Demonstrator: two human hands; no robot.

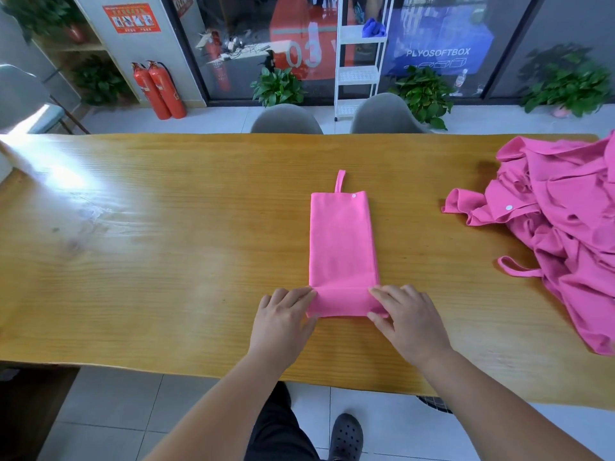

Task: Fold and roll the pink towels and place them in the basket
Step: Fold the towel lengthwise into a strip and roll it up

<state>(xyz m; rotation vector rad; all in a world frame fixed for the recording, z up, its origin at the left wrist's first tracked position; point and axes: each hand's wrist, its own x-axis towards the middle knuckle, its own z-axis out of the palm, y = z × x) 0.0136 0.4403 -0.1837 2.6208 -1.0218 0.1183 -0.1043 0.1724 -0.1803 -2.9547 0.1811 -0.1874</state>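
A pink towel (342,241) lies folded into a long narrow strip on the wooden table (166,261), its hanging loop and white snap at the far end. Its near end is turned over into a first short roll. My left hand (284,322) pinches the roll's left end between thumb and fingers. My right hand (406,314) pinches the right end the same way. A heap of loose pink towels (565,227) lies at the table's right side. No basket is in view.
Two grey chairs (286,119) stand at the table's far edge. Behind them are potted plants, a white shelf rack (357,58) and two red fire extinguishers (159,89). My foot in a dark shoe (346,437) shows below the near table edge.
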